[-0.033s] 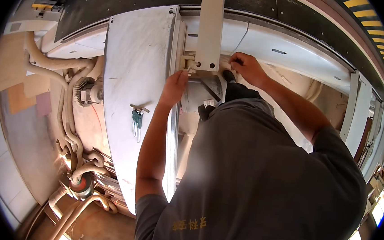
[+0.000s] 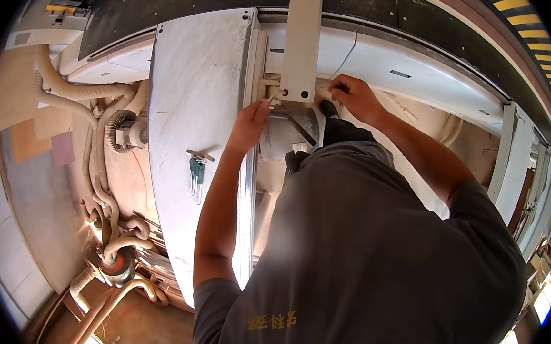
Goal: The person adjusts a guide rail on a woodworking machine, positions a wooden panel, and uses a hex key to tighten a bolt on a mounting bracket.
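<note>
At the near end of a pale beam (image 2: 301, 44), my left hand (image 2: 249, 126) is closed, its fingertips meeting beside a small light-coloured fitting (image 2: 272, 94). Whatever lies between those fingertips is too small to make out. My right hand (image 2: 354, 95) is on the other side of the beam, fingers curled together and apart from it; its fingertips hide anything they may hold. Two dark holes show in the beam's end. A hex key set (image 2: 196, 173) in a dark green holder lies on the white panel (image 2: 194, 101) left of my left forearm.
A long white machine body with a dark rail (image 2: 353, 2) runs across the far side. Beige hoses (image 2: 101, 152) and a motor (image 2: 126, 132) stand on the floor to the left. Below the beam is a cylindrical part (image 2: 285, 134). Yellow-black stripes (image 2: 538, 47) mark the far right edge.
</note>
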A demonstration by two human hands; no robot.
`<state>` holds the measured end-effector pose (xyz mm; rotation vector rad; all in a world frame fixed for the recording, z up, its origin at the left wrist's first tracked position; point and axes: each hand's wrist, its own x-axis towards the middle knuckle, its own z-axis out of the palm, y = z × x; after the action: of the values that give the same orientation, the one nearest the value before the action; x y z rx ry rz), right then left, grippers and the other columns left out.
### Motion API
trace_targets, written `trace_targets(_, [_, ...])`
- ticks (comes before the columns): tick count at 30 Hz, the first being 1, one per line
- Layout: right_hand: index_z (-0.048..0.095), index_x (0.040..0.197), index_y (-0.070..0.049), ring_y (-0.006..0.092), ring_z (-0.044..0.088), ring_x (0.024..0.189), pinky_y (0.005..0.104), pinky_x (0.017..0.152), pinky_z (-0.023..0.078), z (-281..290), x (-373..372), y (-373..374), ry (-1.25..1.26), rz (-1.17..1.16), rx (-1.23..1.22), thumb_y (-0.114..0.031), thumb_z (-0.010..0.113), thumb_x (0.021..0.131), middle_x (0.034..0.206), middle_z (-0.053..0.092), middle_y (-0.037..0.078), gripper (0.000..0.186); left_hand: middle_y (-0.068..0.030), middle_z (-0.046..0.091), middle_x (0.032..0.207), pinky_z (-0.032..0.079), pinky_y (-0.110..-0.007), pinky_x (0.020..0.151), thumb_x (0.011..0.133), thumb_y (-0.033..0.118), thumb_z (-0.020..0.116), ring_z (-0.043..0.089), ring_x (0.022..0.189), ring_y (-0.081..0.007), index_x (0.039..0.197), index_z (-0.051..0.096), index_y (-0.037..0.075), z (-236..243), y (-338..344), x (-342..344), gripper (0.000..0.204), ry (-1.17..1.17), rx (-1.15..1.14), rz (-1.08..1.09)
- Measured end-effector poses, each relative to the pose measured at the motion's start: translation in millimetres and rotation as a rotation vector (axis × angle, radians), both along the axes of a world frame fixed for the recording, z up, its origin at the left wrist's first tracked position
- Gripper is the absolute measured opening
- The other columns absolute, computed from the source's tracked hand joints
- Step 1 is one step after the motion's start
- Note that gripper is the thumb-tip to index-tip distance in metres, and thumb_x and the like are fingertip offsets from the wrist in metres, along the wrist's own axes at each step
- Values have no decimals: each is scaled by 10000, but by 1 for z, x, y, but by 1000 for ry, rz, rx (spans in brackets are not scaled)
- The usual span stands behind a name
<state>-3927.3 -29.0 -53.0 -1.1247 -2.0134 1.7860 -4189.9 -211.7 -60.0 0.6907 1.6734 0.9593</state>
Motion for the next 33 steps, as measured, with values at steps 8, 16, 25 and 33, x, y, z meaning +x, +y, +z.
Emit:
trace_targets(8, [637,1052,1,126,576,768,287,724,495,-8,2,-6,-8,36,-31,-111,584,975,867,627,47,146,-37,479,674,397,-308,601,1066,317,557,409,651,-121,885,589,-10,10,11,-15,375,190,111,-149])
trace_targets(16, [657,1006,-4,124,562,745,310,707,488,-7,0,-27,-2,59,-25,-131,619,934,812,637,57,150,-166,561,731,468,-378,679,1053,304,573,476,685,-223,987,625,-30,5,0,17,344,226,-3,-19])
trace_targets(25, [671,1005,2,202,645,800,351,762,521,-13,-4,-44,-74,153,6,-171,636,930,884,694,132,191,-140,535,718,459,-361,666,1049,260,564,478,675,-208,984,620,-30,7,8,-5,303,213,99,-108])
trace_targets(33, [678,1002,3,212,676,794,350,746,537,-8,-5,-53,-132,163,-47,-180,658,920,868,716,128,201,17,493,692,369,-280,592,1067,299,556,410,643,-97,888,608,-6,-8,2,-1,356,-34,37,-31])
